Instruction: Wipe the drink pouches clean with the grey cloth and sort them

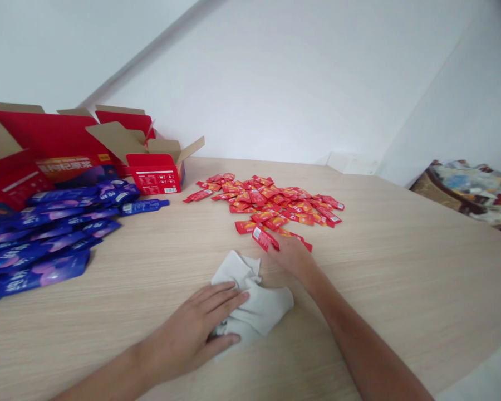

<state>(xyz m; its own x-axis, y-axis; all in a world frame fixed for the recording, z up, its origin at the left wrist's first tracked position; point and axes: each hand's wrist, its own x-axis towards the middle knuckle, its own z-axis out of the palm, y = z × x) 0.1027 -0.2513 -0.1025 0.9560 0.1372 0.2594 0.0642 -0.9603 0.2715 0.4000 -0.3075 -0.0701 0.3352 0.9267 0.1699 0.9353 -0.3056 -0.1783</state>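
Observation:
A crumpled white cloth (254,309) lies on the table in front of me. My left hand (200,323) rests on its left side, fingers stretched out and thumb apart. Further forward, my right hand (290,253) is closed on a red sachet (264,238) with a white barcode label. That hand is at the near edge of a loose pile of red and orange sachets (271,201). Some sachets beside the hand are partly hidden by it.
Blue and purple pouches (54,228) are heaped at the left. Behind them stand red cardboard boxes with raised flaps, including a small open box (154,172). A white wall (275,83) rises behind the wooden table (401,267). Cluttered items (471,186) sit at the far right.

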